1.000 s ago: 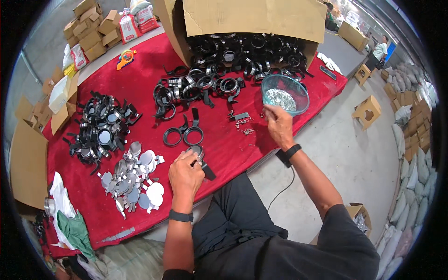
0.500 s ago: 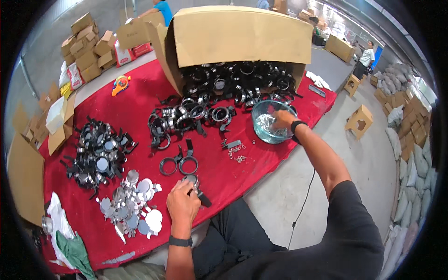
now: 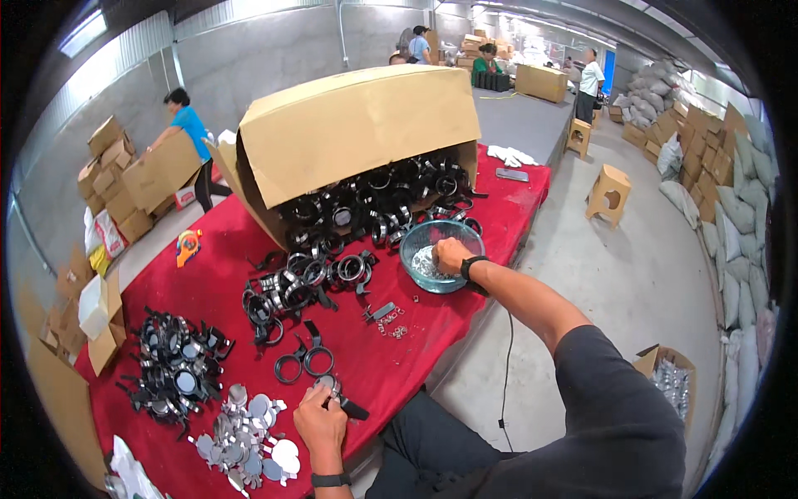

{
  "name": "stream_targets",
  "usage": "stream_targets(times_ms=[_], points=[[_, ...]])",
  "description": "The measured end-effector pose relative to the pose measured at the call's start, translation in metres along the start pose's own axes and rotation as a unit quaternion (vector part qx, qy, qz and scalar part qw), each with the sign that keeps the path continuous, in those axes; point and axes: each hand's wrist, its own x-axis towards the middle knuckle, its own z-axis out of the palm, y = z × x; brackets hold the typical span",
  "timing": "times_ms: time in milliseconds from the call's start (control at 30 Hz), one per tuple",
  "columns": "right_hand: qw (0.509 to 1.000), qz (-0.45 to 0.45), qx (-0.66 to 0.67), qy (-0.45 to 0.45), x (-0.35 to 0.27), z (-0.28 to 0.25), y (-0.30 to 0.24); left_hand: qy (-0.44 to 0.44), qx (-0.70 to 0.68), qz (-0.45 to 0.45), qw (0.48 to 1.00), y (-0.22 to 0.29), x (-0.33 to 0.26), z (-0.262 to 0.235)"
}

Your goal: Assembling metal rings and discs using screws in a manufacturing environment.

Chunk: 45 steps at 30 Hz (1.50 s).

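Near the table's front edge my left hand (image 3: 321, 418) is closed on a black ring part with a tab (image 3: 356, 410); part of it is hidden under the fingers. My right hand (image 3: 451, 255) reaches into a translucent bluish-green bowl (image 3: 409, 264), its fingers drawn together over small shiny metal pieces (image 3: 425, 261). Whatever those fingers pinch is hidden. Two black rings with tabs (image 3: 318, 361) lie just beyond my left hand. Between the hands are a small grey strip (image 3: 381, 313) and several tiny metal clips (image 3: 399, 332).
A large tipped carton (image 3: 357, 125) spills black ring parts onto the red cloth (image 3: 399, 370). Another heap of ring parts (image 3: 172, 363) and a pile of grey discs (image 3: 241, 441) lie at left. A person in blue (image 3: 189, 133) holds a carton. Stools (image 3: 609, 195) stand right.
The view has tilted up and shifted, showing more of the room. My right hand stays in the bowl and its fingers have drawn together. The left hand keeps hold of the ring part.
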Motion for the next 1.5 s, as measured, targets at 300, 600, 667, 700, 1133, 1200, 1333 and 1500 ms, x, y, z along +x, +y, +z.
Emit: stream_targets(times_ms=[300, 600, 667, 700, 1133, 1200, 1333, 1500], points=[[0.994, 0.104, -0.032, -0.014, 0.015, 0.009, 0.032, -0.029, -0.026, 0.035, 0.999, -0.012, 0.003, 0.015], [0.953, -0.132, -0.268, -0.053, 0.019, -0.031, 0.085, -0.054, -0.034, 0.065, 0.996, 0.005, 0.001, 0.013], [0.988, -0.042, 0.141, -0.053, 0.027, -0.026, 0.000, 0.022, 0.033, 0.090, 0.995, -0.021, -0.001, -0.006], [0.947, 0.024, 0.318, -0.030, 0.002, -0.042, -0.010, -0.018, 0.041, 0.079, 0.996, -0.006, -0.005, -0.012], [0.791, 0.063, 0.577, -0.193, -0.094, -0.070, -0.125, -0.052, 0.043, 0.004, 0.998, 0.001, -0.003, 0.005], [0.773, 0.071, 0.595, -0.210, -0.105, -0.046, -0.139, -0.054, 0.053, -0.005, 0.997, -0.001, -0.001, 0.008], [0.758, 0.094, 0.583, -0.275, -0.117, -0.009, -0.145, -0.050, 0.040, -0.005, 0.998, 0.003, -0.001, 0.010], [0.762, 0.114, 0.580, -0.265, -0.117, 0.018, -0.147, -0.048, 0.031, 0.005, 0.998, -0.001, -0.003, 0.008]])
